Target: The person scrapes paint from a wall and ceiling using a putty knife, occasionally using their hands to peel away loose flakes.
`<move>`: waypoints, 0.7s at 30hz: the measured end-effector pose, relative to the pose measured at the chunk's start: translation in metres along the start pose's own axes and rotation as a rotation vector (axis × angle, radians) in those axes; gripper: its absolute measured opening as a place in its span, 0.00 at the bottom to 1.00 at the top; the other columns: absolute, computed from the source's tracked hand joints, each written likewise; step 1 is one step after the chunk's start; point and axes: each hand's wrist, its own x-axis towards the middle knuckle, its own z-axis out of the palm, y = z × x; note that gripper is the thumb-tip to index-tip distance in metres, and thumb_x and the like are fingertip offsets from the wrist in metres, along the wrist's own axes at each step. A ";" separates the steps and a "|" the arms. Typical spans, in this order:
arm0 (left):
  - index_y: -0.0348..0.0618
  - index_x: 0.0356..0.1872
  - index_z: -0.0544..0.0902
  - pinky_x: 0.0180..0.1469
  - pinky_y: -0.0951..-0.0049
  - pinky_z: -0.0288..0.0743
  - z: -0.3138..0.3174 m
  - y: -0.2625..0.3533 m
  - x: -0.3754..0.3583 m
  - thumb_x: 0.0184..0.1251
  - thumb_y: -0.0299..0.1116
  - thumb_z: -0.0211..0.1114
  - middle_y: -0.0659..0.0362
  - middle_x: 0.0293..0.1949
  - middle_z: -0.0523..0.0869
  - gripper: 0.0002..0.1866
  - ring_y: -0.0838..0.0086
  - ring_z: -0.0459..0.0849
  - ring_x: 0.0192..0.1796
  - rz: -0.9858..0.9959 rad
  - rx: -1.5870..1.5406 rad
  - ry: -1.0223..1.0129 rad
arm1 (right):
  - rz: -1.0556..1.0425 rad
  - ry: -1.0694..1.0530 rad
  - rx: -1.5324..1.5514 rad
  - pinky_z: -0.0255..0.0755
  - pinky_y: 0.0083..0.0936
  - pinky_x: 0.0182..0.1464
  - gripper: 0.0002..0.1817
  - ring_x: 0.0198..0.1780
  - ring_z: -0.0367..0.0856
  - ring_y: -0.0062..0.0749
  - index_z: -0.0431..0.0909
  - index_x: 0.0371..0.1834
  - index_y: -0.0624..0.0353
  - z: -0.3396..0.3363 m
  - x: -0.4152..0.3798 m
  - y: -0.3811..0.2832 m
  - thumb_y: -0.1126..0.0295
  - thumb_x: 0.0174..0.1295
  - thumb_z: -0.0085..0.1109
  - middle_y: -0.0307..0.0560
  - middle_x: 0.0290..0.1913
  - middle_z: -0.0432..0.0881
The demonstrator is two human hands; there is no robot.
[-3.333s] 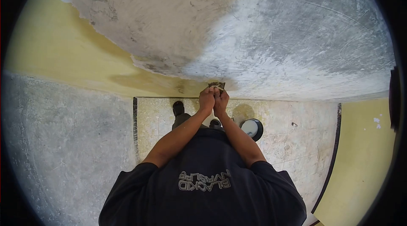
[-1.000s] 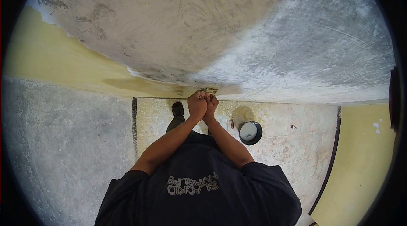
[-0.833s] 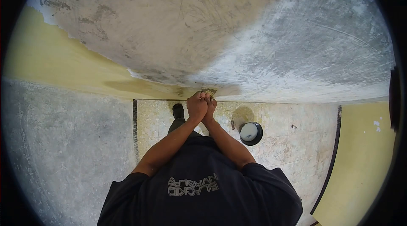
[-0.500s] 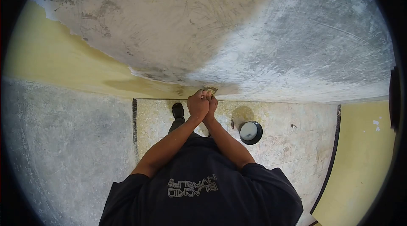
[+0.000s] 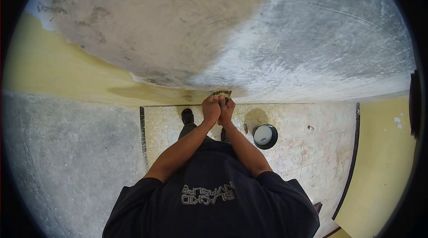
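Note:
Both hands are together, low against the wall in front of me. My left hand is closed, with its fingers bent around the near edge of a small flat scraper-like piece, dark with yellowish edges. Beside it my right hand grips the same piece, its fingers curled. The piece lies against the lower wall; its exact kind is partly hidden by my fingers. The wall surface is brownish and bare on the left, whitish grey on the right, with yellow paint below a ragged edge.
A black bucket holding whitish liquid stands on the stained tile floor, right of my legs. A small dark object lies near it, and another small piece lies farther right. My shoe is close to the wall base.
My hands have shifted slightly right, and my right hand has come more level beside the left. More of the flat piece shows above my fingers. The view has shifted slightly.

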 end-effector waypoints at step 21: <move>0.31 0.25 0.75 0.33 0.61 0.70 -0.007 0.022 -0.005 0.64 0.32 0.54 0.43 0.23 0.78 0.13 0.51 0.78 0.28 0.041 0.014 0.058 | 0.014 0.003 0.019 0.57 0.27 0.21 0.23 0.21 0.60 0.18 0.68 0.16 0.64 0.005 -0.006 -0.016 0.60 0.64 0.56 0.37 0.14 0.68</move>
